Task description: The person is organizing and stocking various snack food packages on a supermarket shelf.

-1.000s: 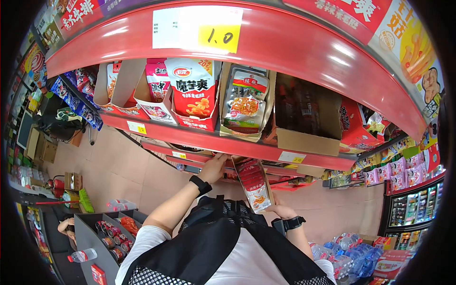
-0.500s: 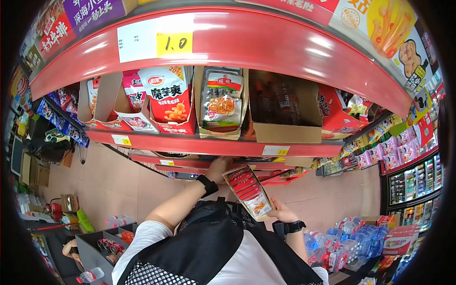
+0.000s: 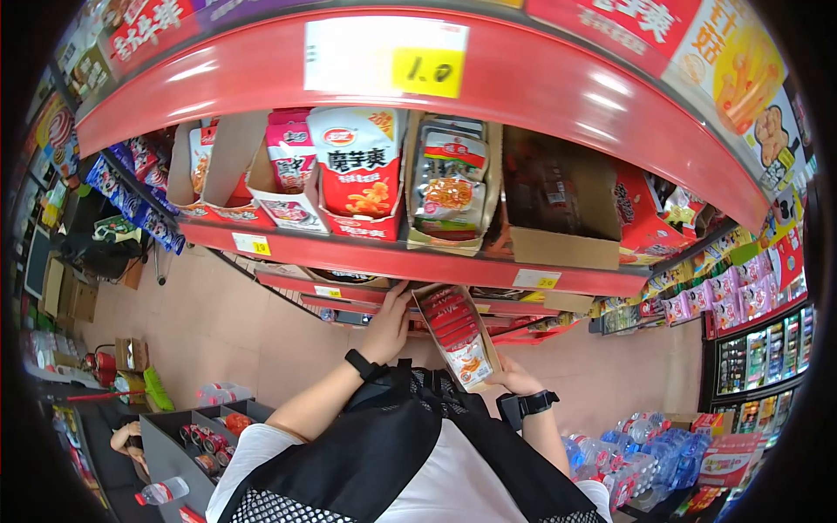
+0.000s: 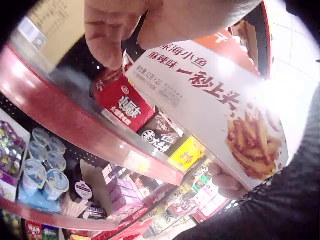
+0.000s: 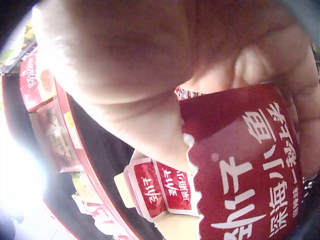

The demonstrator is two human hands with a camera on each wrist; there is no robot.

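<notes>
My right hand (image 3: 516, 379) grips the near end of an open snack carton (image 3: 481, 338), tilted in front of my chest. Red and white fish-snack packets (image 3: 453, 324) stand in a row inside it. The right wrist view shows the thumb over the carton's scalloped red front (image 5: 240, 165). My left hand (image 3: 388, 327) reaches to the lower shelf, beside the carton's far end, its fingertips at the shelf edge above. In the left wrist view its fingers (image 4: 102, 37) hang above a red snack box (image 4: 122, 102), with nothing seen between thumb and fingers.
A red-edged shelf (image 3: 418, 254) with boxed snacks crosses above my hands, including an open brown carton (image 3: 562, 248). Cups (image 4: 35, 172) sit on a lower shelf. Bottled drinks (image 3: 663, 458) stand on the floor at right; a grey divided bin (image 3: 174, 458) is at left.
My left hand reached further under the shelf half a second ago and has drawn back to its edge. The right hand keeps hold of the carton, and the head view has shifted.
</notes>
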